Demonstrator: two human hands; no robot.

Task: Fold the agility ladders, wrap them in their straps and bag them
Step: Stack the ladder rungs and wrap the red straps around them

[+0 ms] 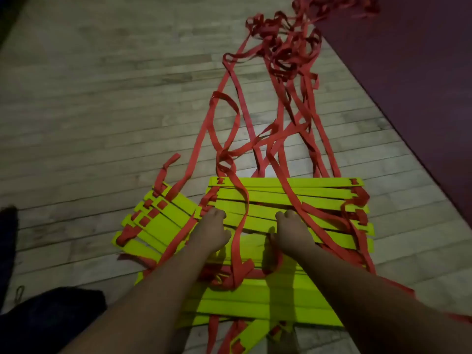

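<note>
Two fanned piles of yellow rungs [327,192] on the wood floor [102,111], red straps [278,72] trailing off in a tangle. Rungs look stiff, light and slick, likely to slide apart; straps limp, snag-prone. Best clamped by the stack's long edges. Left grip [212,231] and right grip [291,232] both curled closed over a mid-stack rung, knuckles up

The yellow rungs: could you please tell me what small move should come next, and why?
Probably draw the fanned rungs together into one stack: the left hand and right hand grip them, they lie spread, and the red straps trail loose.
</note>
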